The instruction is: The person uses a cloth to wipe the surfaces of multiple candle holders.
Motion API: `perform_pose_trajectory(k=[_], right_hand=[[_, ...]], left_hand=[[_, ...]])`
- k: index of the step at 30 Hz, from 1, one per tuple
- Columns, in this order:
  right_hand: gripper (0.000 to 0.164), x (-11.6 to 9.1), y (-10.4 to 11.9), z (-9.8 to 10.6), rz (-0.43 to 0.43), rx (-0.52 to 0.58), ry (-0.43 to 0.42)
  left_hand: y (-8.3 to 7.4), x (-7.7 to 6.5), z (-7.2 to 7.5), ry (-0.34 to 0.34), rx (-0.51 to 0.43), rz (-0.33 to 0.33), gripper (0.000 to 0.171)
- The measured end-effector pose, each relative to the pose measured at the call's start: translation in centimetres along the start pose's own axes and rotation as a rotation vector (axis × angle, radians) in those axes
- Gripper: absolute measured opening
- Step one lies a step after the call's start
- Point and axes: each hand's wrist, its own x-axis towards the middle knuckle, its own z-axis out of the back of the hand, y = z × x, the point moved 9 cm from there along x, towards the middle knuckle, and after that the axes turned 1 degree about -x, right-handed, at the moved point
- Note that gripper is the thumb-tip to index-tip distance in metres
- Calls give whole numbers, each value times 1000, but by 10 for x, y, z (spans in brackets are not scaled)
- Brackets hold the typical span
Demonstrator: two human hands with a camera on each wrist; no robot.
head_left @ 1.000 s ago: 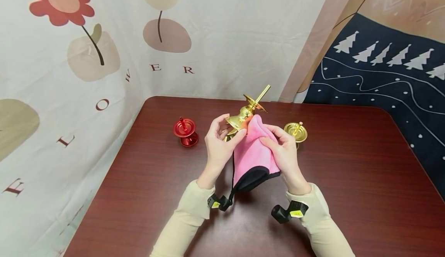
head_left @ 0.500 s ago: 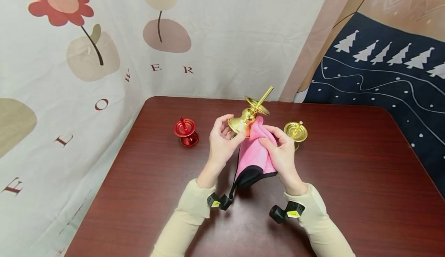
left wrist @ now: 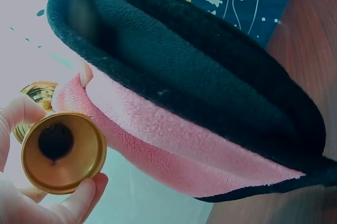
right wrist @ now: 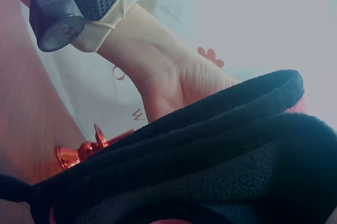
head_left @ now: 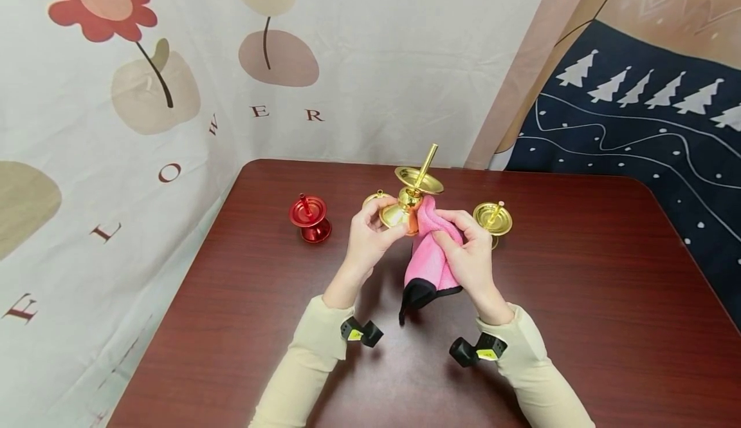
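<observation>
Left hand (head_left: 370,232): fingers and thumb curled round the flared base of a gold candlestick (head_left: 410,197), which I see tilted and raised above the tabletop (head_left: 255,299). Right hand (head_left: 471,248): thumb and fingers pinching a pink cloth (head_left: 428,260), black-edged, its upper end close against the gold candlestick. Beyond the left hand: one gold holder (head_left: 379,195), which I see only partly. Farther left: one red candlestick (head_left: 307,217), upright. Beyond the right hand: one brass candlestick (head_left: 492,220), upright.
</observation>
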Motion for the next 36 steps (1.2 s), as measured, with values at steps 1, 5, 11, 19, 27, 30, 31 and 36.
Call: perform_pose_trajectory(k=[1, 5, 11, 19, 27, 30, 31, 36], right_hand=[[22, 0, 5, 0, 7, -7, 1], [22, 0, 16, 0, 29, -16, 5], [20, 1, 19, 1, 64, -35, 3], [24, 0, -13, 2, 85, -31, 13], [22, 1, 5, 3, 42, -41, 36], [22, -1, 9, 4, 29, -50, 40], [23, -1, 6, 5, 24, -50, 43], [26, -6, -16, 13, -10, -56, 52]], left_hand=[[0, 0, 0, 4, 2, 0, 46], [0, 0, -1, 12, -19, 10, 49], [2, -1, -1, 2, -20, 24, 41], [5, 0, 0, -10, 9, 33, 32], [9, 4, 1, -22, 67, 21, 29], [9, 6, 1, -37, 76, -13, 30], [9, 7, 1, -43, 86, -27, 31], [10, 11, 0, -70, 172, -78, 33]])
